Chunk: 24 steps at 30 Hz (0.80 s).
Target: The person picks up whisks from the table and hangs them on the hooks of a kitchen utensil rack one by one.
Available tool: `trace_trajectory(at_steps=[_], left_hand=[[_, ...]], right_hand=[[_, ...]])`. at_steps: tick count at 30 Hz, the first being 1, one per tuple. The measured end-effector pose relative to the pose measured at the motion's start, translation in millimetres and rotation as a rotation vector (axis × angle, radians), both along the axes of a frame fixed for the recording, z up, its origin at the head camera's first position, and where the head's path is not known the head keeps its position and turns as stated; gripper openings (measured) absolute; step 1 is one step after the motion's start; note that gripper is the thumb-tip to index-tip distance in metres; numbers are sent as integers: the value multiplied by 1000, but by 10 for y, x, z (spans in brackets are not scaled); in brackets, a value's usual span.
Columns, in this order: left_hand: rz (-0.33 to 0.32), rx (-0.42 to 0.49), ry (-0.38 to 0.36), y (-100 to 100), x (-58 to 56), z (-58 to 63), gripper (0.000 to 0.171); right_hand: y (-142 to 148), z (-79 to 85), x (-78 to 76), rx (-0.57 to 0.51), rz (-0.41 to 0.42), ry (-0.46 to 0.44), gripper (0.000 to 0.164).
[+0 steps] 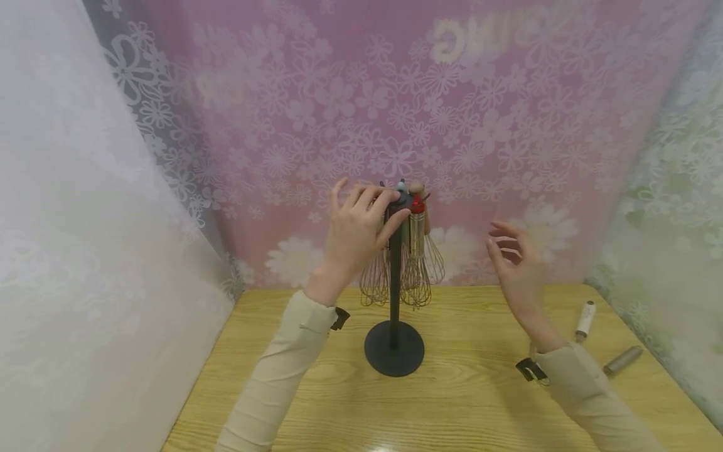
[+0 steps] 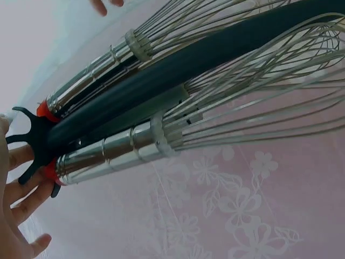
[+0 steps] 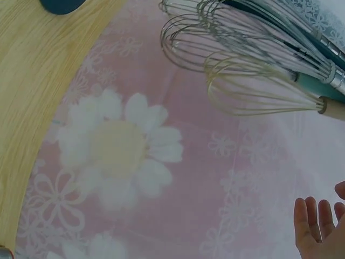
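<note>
The whisk stand (image 1: 395,270) stood on the wood-grained counter (image 1: 339,408), between the left and right edges and short of the far edge. It was matte black, comprising a flat round base, a slim straight post and a crown of curved hooks. Beige, creased sleeves (image 1: 265,389) entered over the near part of the counter. A grey handle (image 1: 623,361), cylindrical, lay at the right edge, partly behind the right sleeve. A white handle (image 1: 586,320) with a grey end lay near the far right corner.

The right hand (image 1: 522,276) was raised in the air, well apart from the stand; its fingers were loosely bent and its thumb stood away from them. The left hand (image 1: 356,226) was at the crown, its fingers and thumb clamped on it from above.

Several whisks hung from the hooks around the post, wire loops downward. Two red-topped whisks (image 2: 113,156) had shiny, ringed metal handles and balloon-shaped wire heads. A wooden-handled whisk (image 3: 333,109) carried a smaller, yellowish wire loop. Beside it hung a pale green handle (image 3: 318,86), smooth-surfaced.

Beyond the far edge was a pink backdrop (image 1: 305,125), printed with white flower outlines and large daisies; the sheet looked smooth.
</note>
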<state>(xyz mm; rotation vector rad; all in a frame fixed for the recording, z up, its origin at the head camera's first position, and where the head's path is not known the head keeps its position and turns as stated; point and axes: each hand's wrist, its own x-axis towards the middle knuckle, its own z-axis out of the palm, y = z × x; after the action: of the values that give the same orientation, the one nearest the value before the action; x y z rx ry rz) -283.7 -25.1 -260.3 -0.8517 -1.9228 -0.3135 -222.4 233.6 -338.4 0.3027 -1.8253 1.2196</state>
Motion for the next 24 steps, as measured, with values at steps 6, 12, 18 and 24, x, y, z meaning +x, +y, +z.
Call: trace_trajectory(at_steps=[6, 12, 18, 24], left_hand=[[-57, -25, -42, -93, -40, 57, 31], [-125, -43, -122, -184, -75, 84, 32], [-161, -64, -151, -223, -91, 83, 31], [-168, -68, -141, -238, -86, 87, 29]], right_hand=[[172, -81, -60, -2, -52, 15, 35], [396, -240, -179, -4, -123, -69, 34], [666, -438, -336, 4, -193, -121, 34], [857, -555, -395, 33, -207, -144, 35]])
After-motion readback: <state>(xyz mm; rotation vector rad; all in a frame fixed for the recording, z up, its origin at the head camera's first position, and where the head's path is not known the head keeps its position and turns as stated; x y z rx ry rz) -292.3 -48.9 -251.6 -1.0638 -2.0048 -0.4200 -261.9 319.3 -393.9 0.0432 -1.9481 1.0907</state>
